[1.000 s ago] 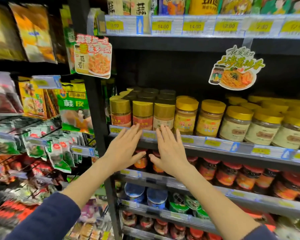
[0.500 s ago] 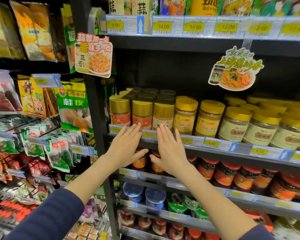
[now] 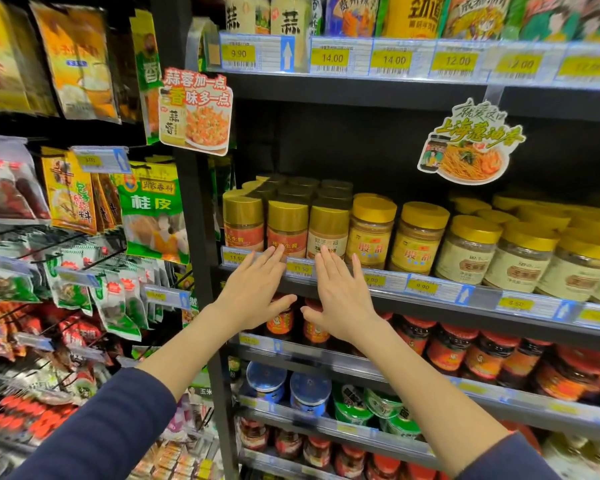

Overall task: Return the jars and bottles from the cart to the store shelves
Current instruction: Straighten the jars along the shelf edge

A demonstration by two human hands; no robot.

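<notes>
Both hands are reaching flat toward the front edge of the middle shelf (image 3: 440,311), palms facing away and fingers spread open, gripping nothing. The left hand (image 3: 257,292) is lying over the price strip with its fingertips (image 3: 278,248) reaching the base of the middle gold-capped jar (image 3: 287,226); the right hand (image 3: 340,292) is sitting just beside it, fingertips at the foot of the third gold-capped jar (image 3: 328,232). These jars are standing upright in rows at the left end of the shelf, showing tall metallic-gold lids, clear bodies with tan contents and orange-red labels; the label print is only partly readable. To their right are standing squat yellow-lidded jars (image 3: 371,230) with yellow labels, then wider ones (image 3: 468,251) with cream labels. Price tags under the hands are reading 11.50 (image 3: 300,269), with 9.90 (image 3: 421,286) further along; the upper rail is showing 9.90, 14.00, 14.00 and 12.00. A hanging card (image 3: 196,110) is reading 蒜蓉加一点 香味多一点, and a noodle-bowl card (image 3: 470,143) is hanging at the right. A green packet (image 3: 155,216) on the left rack is marked 桂皮. Red-lidded jars (image 3: 447,348) are filling the shelf below. Dark blue sleeves (image 3: 94,434) are covering both forearms.
</notes>
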